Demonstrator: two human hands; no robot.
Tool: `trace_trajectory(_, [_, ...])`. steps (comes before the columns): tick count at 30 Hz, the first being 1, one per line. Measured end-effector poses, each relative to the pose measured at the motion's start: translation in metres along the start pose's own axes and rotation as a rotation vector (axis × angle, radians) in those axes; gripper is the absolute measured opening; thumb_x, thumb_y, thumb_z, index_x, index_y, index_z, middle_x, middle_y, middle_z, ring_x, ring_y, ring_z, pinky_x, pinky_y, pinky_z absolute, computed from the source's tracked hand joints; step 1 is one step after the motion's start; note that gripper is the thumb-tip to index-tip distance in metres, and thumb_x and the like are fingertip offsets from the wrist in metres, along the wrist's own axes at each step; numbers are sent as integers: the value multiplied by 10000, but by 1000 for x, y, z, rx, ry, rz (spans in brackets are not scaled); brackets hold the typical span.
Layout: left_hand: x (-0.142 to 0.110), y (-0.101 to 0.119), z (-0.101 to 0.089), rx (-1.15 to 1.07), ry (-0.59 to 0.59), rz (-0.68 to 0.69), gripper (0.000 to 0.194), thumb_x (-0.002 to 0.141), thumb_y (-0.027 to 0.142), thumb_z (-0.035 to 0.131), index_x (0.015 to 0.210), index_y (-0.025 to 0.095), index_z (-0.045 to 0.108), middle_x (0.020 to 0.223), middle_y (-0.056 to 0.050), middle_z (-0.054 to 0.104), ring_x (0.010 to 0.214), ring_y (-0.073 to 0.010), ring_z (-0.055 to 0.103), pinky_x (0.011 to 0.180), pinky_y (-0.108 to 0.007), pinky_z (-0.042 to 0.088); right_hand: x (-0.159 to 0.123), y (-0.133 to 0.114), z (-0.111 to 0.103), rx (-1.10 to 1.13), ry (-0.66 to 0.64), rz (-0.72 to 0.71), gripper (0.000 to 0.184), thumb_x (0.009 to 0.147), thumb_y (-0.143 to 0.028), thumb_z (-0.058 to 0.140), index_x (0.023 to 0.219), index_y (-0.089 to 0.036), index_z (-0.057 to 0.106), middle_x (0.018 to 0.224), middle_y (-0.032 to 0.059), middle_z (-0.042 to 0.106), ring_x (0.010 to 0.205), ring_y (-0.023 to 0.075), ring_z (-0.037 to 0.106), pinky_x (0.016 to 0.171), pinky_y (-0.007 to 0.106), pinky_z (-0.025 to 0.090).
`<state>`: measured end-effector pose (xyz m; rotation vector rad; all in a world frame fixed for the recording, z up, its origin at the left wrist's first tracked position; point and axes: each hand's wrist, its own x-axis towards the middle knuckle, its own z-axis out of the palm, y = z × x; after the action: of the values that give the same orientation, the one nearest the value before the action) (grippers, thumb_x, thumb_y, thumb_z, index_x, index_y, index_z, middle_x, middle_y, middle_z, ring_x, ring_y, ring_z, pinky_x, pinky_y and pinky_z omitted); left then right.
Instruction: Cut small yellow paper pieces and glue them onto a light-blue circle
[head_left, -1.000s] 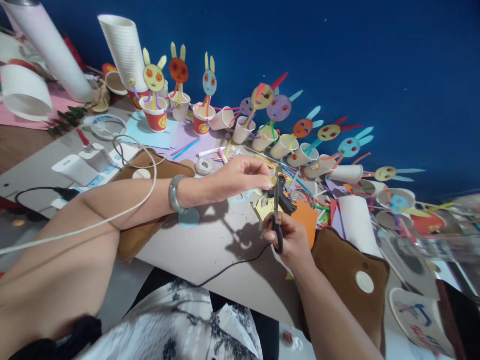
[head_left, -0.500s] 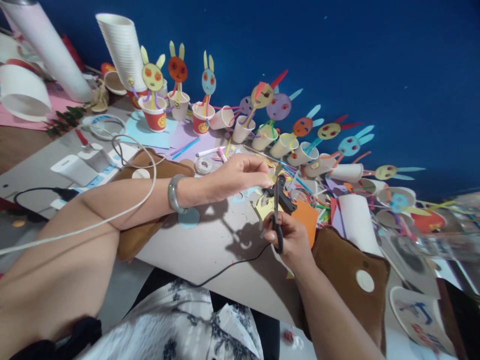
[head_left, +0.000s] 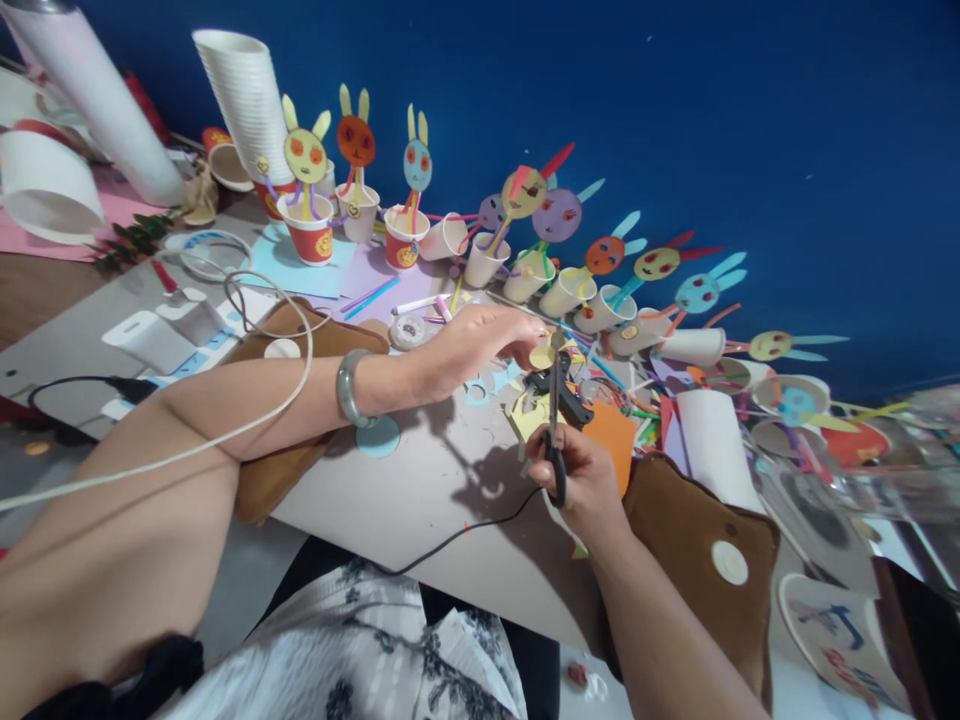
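My left hand point(head_left: 476, 345) pinches a small rounded piece of yellow paper point(head_left: 541, 356) at its fingertips. My right hand point(head_left: 589, 475) grips a pair of scissors point(head_left: 554, 400) by its black handles, blades upward and close beside the paper. Whether the blades touch the paper I cannot tell. Behind the scissors a black glue gun point(head_left: 576, 405) lies on the table. Yellow paper point(head_left: 527, 416) and an orange sheet point(head_left: 613, 440) lie around it. A light blue paper disc point(head_left: 378, 437) rests under my left forearm.
Several paper cups with rabbit-faced figures point(head_left: 305, 155) line the blue wall. A tall stack of white cups point(head_left: 240, 95) stands at the back left. A white cable point(head_left: 262, 420) crosses over my left arm, near a power strip with chargers point(head_left: 150, 340). Brown cushions point(head_left: 694, 560) lie on both sides.
My left fingers have shifted around the yellow paper, and more of its rounded shape shows beside the blades. My right hand and the scissors have hardly moved.
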<state>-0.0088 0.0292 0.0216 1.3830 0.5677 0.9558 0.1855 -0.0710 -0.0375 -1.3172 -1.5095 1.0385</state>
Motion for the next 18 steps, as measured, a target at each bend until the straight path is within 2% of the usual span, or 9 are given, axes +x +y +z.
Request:
trace_trajectory(3, [-1, -2, 0, -26, -17, 41, 252, 839, 288, 586, 638, 137, 595, 700, -13, 606, 701, -90, 535, 697, -231, 428, 0, 2, 0, 9, 4, 0, 526, 644, -578, 826, 563, -211, 459, 586, -8, 535, 548, 126, 436, 516, 272, 331])
trace_trajectory(6, [-3, -2, 0, -40, -43, 24, 174, 758, 219, 664, 637, 138, 569, 661, 23, 549, 653, -68, 486, 658, -223, 400, 0, 2, 0, 9, 1, -3, 522, 645, -575, 825, 557, -208, 465, 584, -6, 544, 542, 123, 433, 510, 269, 328])
trace_trajectory(10, [-3, -1, 1, -44, -30, 5, 175, 742, 169, 652, 614, 140, 535, 629, 40, 499, 623, -59, 445, 621, -220, 365, 0, 1, 0, -2, -3, 8, 525, 617, -580, 841, 554, -207, 477, 587, -5, 552, 546, 124, 438, 509, 268, 337])
trace_trajectory(18, [-3, 4, 1, -43, -69, -16, 163, 735, 153, 648, 607, 135, 549, 608, 42, 510, 595, -52, 439, 603, -216, 364, 1, -2, 1, -2, -2, 9, 554, 607, -625, 832, 548, -208, 472, 582, -6, 548, 544, 126, 445, 500, 269, 351])
